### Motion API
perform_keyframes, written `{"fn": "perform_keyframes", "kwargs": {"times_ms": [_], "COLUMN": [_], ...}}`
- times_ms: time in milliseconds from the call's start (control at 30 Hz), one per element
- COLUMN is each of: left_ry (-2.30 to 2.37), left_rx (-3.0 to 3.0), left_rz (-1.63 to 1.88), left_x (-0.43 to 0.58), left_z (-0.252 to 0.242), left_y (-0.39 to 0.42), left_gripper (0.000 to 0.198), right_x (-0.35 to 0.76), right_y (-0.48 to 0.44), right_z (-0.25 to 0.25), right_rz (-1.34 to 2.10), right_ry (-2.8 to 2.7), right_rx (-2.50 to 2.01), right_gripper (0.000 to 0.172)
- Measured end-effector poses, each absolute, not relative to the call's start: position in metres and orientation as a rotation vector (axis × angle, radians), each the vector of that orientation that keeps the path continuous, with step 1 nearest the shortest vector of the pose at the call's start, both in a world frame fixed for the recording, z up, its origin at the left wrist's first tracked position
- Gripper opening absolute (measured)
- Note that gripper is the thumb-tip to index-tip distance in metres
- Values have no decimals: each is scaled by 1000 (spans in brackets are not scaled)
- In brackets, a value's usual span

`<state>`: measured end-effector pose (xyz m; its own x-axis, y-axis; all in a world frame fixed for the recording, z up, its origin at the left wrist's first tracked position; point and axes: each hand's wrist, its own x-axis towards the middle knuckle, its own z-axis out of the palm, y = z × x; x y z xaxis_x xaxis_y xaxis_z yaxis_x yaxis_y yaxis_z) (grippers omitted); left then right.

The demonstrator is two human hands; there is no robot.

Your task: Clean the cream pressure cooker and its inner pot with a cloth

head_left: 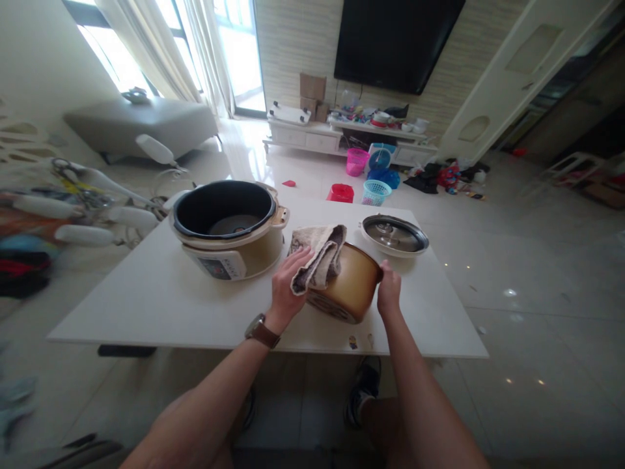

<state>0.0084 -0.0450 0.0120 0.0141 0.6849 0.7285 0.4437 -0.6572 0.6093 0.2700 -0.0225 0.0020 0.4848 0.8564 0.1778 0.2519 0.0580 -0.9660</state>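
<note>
A gold inner pot [359,277] is tilted above the near middle of the white table [141,312]. My right hand [389,290] grips its rim on the right side. In my left hand [288,286] is a folded patterned cloth [319,254], which lies over the pot's left side and rim. Left of the pot stands the rice cooker body [234,257], uncovered, with a dark inside and a control panel on its front. The round lid [395,234] rests at the table's right, its inner face up. The pot's inside is hidden from me.
Two small items, one a sticker-like figure [352,342], lie near the table's front edge. White-padded rods [131,218] crowd the table's left side. Beyond it, a red bin [340,193], a light blue basket [376,191] and a pink basket [357,161] stand on the floor.
</note>
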Motion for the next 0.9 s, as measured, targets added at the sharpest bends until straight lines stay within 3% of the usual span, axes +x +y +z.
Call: {"fn": "perform_keyframes", "kwargs": {"times_ms": [100,333,733,900], "left_ry": [1148,1128,1446,1498], "left_rx": [2120,1975,735,630], "left_rz": [1676,1680,1453,1434], "left_x": [12,20,28,28], "left_z": [11,11,-35,-34], "left_y": [-47,-49,-13,-11], "left_gripper": [44,40,27,28], "right_x": [268,268,287,292], "right_y": [-27,-31,-29,-24], "right_z": [16,17,2,-7], "right_rz": [621,648,681,701], "right_ry": [-1095,-1100,-1061,-1040], "right_rx": [-1356,-1442,-1427,-1449], "right_gripper": [58,67,74,76]}}
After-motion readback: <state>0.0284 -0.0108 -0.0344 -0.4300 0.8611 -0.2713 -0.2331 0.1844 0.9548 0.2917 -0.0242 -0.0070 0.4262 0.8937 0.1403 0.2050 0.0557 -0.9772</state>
